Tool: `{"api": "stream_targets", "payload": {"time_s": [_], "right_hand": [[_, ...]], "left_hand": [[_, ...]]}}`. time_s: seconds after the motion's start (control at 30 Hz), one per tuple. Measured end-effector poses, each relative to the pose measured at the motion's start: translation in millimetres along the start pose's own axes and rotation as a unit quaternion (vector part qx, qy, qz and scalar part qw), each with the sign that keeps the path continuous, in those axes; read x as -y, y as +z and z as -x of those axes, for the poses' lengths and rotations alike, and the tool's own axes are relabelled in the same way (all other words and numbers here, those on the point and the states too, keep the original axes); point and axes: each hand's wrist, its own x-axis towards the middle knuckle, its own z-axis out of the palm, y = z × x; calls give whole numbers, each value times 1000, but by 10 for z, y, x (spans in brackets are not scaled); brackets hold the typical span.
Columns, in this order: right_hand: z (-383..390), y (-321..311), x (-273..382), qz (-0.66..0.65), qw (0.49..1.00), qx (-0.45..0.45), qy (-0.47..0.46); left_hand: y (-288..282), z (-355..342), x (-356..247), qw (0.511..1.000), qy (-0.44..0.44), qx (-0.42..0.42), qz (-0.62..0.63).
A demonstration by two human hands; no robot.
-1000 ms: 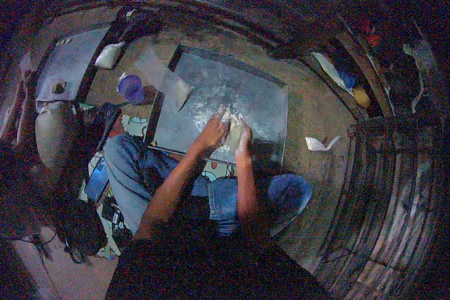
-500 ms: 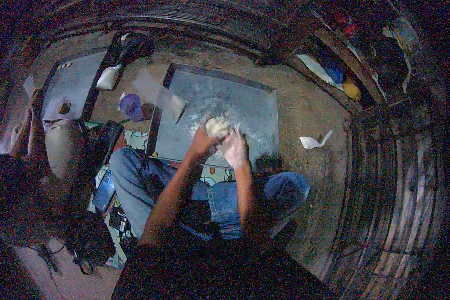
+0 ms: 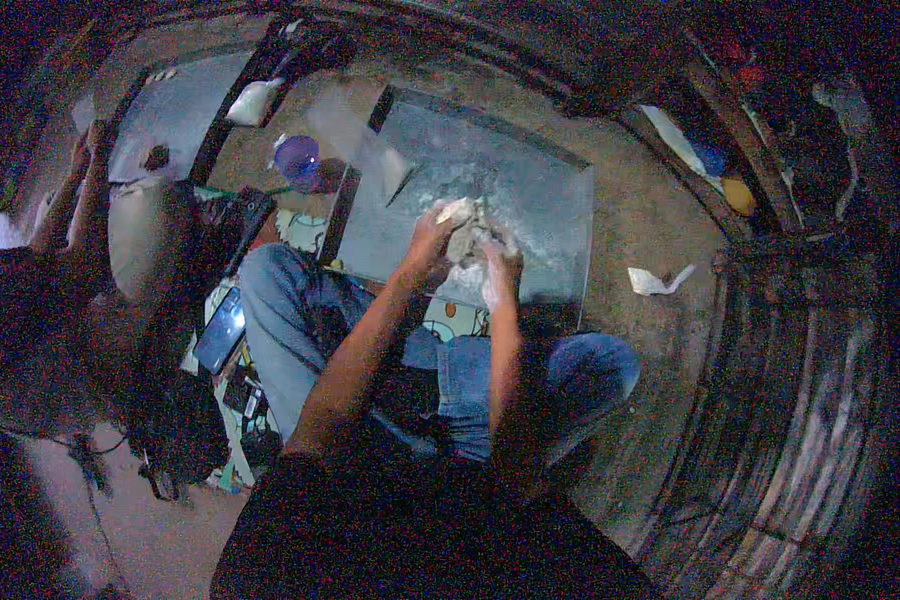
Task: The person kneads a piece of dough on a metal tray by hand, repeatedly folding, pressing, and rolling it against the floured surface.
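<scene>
A pale, floury lump of dough [image 3: 460, 242] is between my two hands, over the near part of a grey, dark-rimmed tray [image 3: 555, 205]. My left hand [image 3: 430, 242] is curled round its left side. On the other side my right hand [image 3: 502, 258], whitened with flour, presses its fingers against the lump. Blur hides the exact finger positions. White flour [image 3: 485, 185] is smeared over the tray beyond the dough. A clear plastic bag with something pale in it [image 3: 394, 172] lies at the tray's left side.
A purple container [image 3: 297, 160] stands left of the tray. Farther left another person's arms [image 3: 88, 180] are beside a second tray [image 3: 185, 110]. A phone [image 3: 220, 332] lies by my left knee, and folded white paper [image 3: 658, 282] on the floor at right.
The view has shifted, so the scene sits farther right and higher. My hands have closed more around the dough, which looks rougher and less rounded.
</scene>
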Motion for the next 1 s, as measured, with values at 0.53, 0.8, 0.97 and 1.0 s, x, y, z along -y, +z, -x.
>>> {"api": "stream_targets", "payload": {"time_s": [0.53,0.8,0.97,1.0], "right_hand": [[-173,81,-106,-342,920,6,190],[-95,343,-160,-277,941,-36,189],[-306,-56,-399,-271,943,-9,193],[-135,200,-10,-261,941,-3,216]], "left_hand": [[80,-71,258,981,-59,-10,-187],[-95,-124,180,941,-18,-102,-322],[287,61,120,898,114,-108,-411],[198,63,141,847,194,-98,-485]]}}
